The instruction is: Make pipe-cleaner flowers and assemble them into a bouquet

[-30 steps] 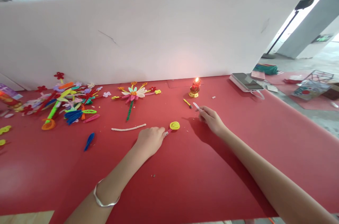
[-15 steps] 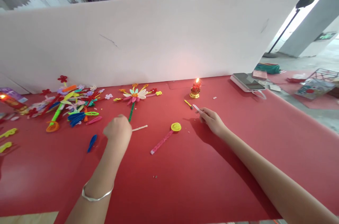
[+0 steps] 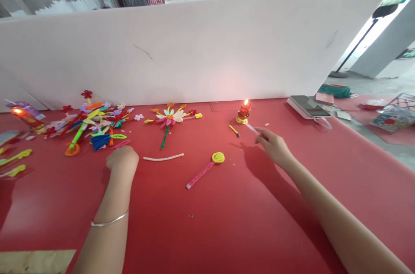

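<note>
My left hand (image 3: pixel 122 158) lies curled on the red table (image 3: pixel 227 222), knuckles up, just below a pink loop (image 3: pixel 120 144) at the edge of a heap of coloured pipe-cleaner pieces (image 3: pixel 94 122). Whatever its fingers hold is hidden. My right hand (image 3: pixel 274 146) pinches a thin white stick (image 3: pixel 251 128) whose tip points at a small lit red candle (image 3: pixel 244 111) on a gold base. Between the hands lie a yellow spiral on a pink stem (image 3: pixel 218 157) and a white pipe cleaner (image 3: pixel 164 158), both untouched.
A pipe-cleaner flower with a green stem (image 3: pixel 168 118) and a small yellow piece (image 3: pixel 234 130) lie toward the back. A white board (image 3: pixel 194 49) walls off the table's far side. A phone on a white block (image 3: pixel 306 106) sits at the right, another lit candle (image 3: pixel 19 114) at far left.
My left hand let go of the pink stem with the yellow spiral and moved left to the heap's edge. My right hand brought the white stick nearer the candle.
</note>
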The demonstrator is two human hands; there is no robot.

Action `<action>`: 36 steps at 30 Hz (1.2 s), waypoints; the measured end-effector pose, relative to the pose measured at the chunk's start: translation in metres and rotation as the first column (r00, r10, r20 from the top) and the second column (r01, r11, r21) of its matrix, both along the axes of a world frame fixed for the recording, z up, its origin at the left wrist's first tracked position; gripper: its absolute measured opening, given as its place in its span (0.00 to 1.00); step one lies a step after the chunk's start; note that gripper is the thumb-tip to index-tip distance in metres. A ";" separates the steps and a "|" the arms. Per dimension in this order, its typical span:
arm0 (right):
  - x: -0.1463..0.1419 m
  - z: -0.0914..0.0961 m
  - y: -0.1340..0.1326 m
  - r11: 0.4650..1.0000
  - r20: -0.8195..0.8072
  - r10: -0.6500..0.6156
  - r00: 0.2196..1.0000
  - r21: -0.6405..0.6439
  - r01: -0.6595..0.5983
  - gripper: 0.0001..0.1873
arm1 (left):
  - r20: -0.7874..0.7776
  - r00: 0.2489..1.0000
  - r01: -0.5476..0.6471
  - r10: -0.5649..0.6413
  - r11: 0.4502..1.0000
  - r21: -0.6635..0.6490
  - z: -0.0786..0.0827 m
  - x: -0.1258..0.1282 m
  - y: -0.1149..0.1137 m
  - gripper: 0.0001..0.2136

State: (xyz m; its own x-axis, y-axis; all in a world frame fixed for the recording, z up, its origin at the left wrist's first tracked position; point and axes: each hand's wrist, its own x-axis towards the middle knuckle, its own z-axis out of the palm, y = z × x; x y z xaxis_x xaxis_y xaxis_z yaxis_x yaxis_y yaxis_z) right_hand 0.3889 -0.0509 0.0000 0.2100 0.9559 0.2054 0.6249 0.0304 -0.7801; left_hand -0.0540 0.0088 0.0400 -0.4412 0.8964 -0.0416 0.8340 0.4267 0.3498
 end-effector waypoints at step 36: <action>0.009 0.046 0.085 0.772 -0.459 -0.120 0.880 0.515 0.374 0.03 | 0.305 0.618 0.616 -0.724 0.687 0.385 -0.030 0.119 -0.037 0.06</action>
